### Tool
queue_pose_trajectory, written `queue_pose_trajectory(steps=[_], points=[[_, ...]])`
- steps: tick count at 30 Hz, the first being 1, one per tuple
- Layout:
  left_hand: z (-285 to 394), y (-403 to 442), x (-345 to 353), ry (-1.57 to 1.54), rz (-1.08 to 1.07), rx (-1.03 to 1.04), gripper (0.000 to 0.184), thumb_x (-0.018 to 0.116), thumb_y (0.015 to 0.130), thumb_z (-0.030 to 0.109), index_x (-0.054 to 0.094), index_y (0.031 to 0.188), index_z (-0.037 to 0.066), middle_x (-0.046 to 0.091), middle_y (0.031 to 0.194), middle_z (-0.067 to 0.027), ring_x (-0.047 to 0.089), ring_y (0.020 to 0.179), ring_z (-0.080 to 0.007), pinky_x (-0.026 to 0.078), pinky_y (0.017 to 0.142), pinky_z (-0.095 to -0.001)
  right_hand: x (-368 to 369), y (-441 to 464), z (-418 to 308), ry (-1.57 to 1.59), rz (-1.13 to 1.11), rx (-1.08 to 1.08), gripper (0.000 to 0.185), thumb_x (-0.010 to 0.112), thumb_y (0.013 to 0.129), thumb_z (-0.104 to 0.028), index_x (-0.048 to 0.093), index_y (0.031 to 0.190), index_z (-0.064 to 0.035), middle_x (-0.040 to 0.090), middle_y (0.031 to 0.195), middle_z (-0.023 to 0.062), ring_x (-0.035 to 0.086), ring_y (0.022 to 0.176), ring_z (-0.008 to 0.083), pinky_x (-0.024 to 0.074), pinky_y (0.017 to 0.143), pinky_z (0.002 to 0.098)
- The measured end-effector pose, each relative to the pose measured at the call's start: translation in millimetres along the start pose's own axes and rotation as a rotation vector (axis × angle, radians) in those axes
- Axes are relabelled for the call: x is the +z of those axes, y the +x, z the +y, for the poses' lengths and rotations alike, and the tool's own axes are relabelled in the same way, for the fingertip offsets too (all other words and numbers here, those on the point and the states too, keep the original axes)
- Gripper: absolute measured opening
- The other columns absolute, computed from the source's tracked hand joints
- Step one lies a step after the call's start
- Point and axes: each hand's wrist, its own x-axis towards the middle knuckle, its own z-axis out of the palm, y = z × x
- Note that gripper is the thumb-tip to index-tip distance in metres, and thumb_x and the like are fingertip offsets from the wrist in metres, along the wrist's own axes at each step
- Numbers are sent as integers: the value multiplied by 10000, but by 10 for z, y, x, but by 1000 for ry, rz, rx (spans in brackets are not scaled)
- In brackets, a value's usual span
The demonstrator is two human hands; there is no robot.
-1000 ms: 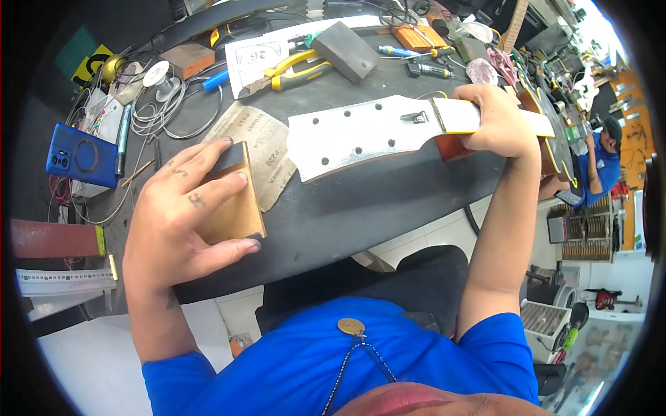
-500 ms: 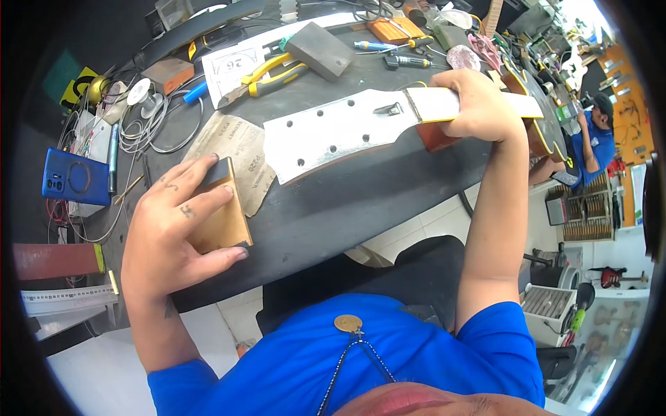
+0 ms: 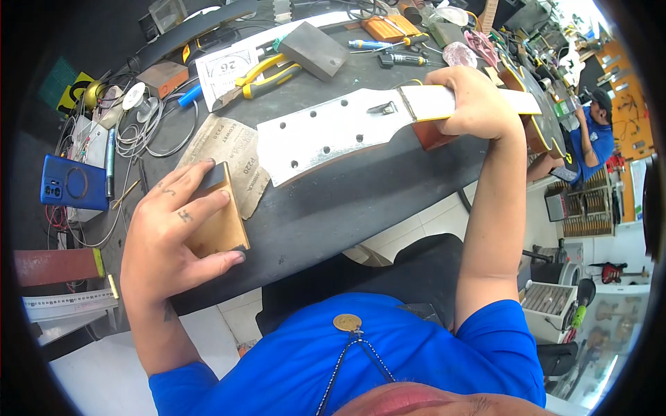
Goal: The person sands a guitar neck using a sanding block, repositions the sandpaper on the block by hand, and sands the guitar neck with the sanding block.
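My left hand (image 3: pixel 170 229) is closed on a wooden sanding block (image 3: pixel 232 218) with dark abrasive paper at its ends. The block is at the left of the bench, near a torn sheet of P220 sandpaper (image 3: pixel 225 142). My right hand (image 3: pixel 479 104) wraps round a guitar neck (image 3: pixel 433 100) just past the nut. The white-faced headstock (image 3: pixel 333 132) points left, with several tuner holes and a small slot near the nut. Block and headstock are apart. Under the neck is a reddish-brown support (image 3: pixel 431 135), partly hidden.
Yellow-handled pliers (image 3: pixel 267 82), a grey block (image 3: pixel 313 50) and screwdrivers (image 3: pixel 402 60) lie behind the headstock. Coiled cable (image 3: pixel 142 132) and a blue phone (image 3: pixel 73 182) are at the left. A co-worker in blue (image 3: pixel 593 135) sits at the far right. The bench's front edge (image 3: pixel 374 236) runs before me.
The view has shifted slightly, so the bench items and headstock appear a little further left. Both hands keep their grips, and the sanding block stays about the same distance from the headstock.
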Motion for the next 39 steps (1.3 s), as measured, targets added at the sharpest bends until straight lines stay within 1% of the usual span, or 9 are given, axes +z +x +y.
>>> queue_pose_trajectory(steps=[6, 15, 30, 33, 39], points=[[5, -12, 0, 2, -3, -7, 758, 958, 558, 396, 789, 1198, 26, 682, 1399, -306, 651, 1304, -509, 508, 1104, -536, 4, -6, 3, 13, -5, 18, 484, 704, 533, -162, 781, 989, -19, 755, 868, 195, 738, 837, 362, 585, 801, 417], [14, -1, -1, -6, -17, -13, 759, 957, 559, 392, 788, 1195, 13, 678, 1400, -313, 641, 1312, -519, 490, 1126, -543, 36, -4, 58, 4, 35, -35, 464, 708, 534, -164, 769, 969, -14, 740, 841, 183, 714, 800, 355, 568, 771, 412], [4, -6, 13, -6, -32, -11, 770, 953, 543, 389, 787, 1189, 5, 675, 1395, -322, 647, 1302, -517, 491, 1121, -538, 8, -14, -6, -22, 6, 9, 452, 715, 547, -172, 785, 973, -38, 747, 848, 178, 724, 818, 349, 571, 778, 411], [49, 33, -16, 15, -13, 17, 752, 972, 482, 279, 784, 1165, 29, 701, 1343, -316, 673, 1259, -511, 539, 1088, -511, 17, -4, 30, -22, 1, -2, 457, 717, 550, -181, 789, 979, -45, 752, 857, 180, 729, 830, 352, 572, 786, 412], [38, 30, -11, 3, -10, 30, 748, 969, 485, 278, 783, 1165, 28, 701, 1339, -317, 680, 1247, -502, 544, 1076, -508, 36, -9, 29, -55, 45, -16, 474, 719, 549, -195, 792, 992, -44, 760, 881, 184, 736, 844, 355, 573, 794, 412]])
